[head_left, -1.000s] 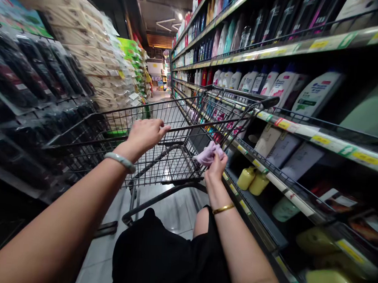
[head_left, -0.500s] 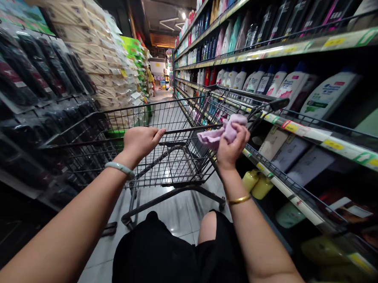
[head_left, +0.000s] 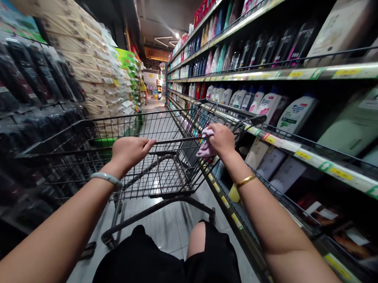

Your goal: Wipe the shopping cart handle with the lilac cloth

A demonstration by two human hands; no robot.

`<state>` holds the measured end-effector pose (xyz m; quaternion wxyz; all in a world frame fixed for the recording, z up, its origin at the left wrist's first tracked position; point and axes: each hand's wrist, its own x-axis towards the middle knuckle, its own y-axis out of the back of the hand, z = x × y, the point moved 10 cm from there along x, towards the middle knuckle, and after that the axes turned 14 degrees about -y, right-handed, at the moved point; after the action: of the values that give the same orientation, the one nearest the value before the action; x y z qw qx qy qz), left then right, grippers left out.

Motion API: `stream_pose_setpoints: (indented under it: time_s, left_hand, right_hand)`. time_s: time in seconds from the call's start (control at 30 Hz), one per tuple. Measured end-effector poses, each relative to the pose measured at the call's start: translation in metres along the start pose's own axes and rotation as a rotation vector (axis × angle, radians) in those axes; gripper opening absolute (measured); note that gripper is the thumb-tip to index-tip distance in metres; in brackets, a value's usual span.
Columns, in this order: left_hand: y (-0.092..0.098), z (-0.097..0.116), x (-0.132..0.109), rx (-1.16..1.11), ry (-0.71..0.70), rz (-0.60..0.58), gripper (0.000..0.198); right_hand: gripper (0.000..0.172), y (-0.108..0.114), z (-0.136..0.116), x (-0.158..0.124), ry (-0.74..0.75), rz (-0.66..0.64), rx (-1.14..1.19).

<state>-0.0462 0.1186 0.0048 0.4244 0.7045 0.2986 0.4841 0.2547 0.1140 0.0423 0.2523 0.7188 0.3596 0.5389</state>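
A black wire shopping cart (head_left: 161,178) stands in front of me, its basket showing only bare wire and the floor through it. My left hand (head_left: 129,152) is closed round the cart's near top rail, left of the middle. Farther right on that rail, my right hand (head_left: 221,138) is closed on a crumpled light-purple cloth (head_left: 205,147), which lies against the rail and hangs a little below it. The fingertips of my right hand are partly hidden by the cloth.
Shelves (head_left: 316,160) of shampoo bottles (head_left: 270,101) run close along the right side, near the cart's corner. On the left stand stacked tissue packs (head_left: 90,75) and a rack of packaged dark goods (head_left: 29,127). The tiled aisle floor (head_left: 152,107) stretches ahead.
My right hand has turned palm-down and moved left and slightly lower, bringing the cloth onto the rail. My left hand keeps its hold. The view has shifted a little to the right.
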Motion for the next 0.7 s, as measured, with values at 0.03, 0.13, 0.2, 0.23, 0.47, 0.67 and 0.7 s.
stream_pose_setpoints:
  time_s: [0.03,0.13,0.2,0.23,0.47,0.67,0.7]
  left_hand:
    - [0.0,0.0,0.0,0.001,-0.002,0.003,0.083]
    - [-0.001,-0.005,-0.001,0.003,-0.004,-0.007,0.084]
    - [-0.003,-0.011,-0.001,-0.003,-0.009,-0.026,0.084]
    - [-0.003,-0.015,-0.002,-0.004,-0.01,-0.037,0.084]
    - [-0.008,-0.038,-0.005,-0.026,0.007,-0.07,0.086]
    - [-0.004,-0.053,-0.011,-0.055,0.014,-0.066,0.082]
    - [-0.004,-0.056,-0.012,-0.059,0.019,-0.067,0.081]
  right_hand:
    - [0.032,0.0,-0.001,0.001,0.005,-0.018,-0.026]
    - [0.031,-0.002,-0.022,0.0,0.147,-0.118,-0.06]
    - [0.029,-0.001,-0.025,0.004,0.213,-0.198,-0.111]
    - [0.025,0.002,-0.021,0.008,0.222,-0.234,-0.164]
    - [0.051,0.016,-0.005,0.003,0.273,-0.245,-0.443]
    - [0.057,0.048,-0.023,0.003,0.396,-0.238,-0.323]
    - [0.054,0.065,-0.019,0.014,0.363,-0.177,-0.335]
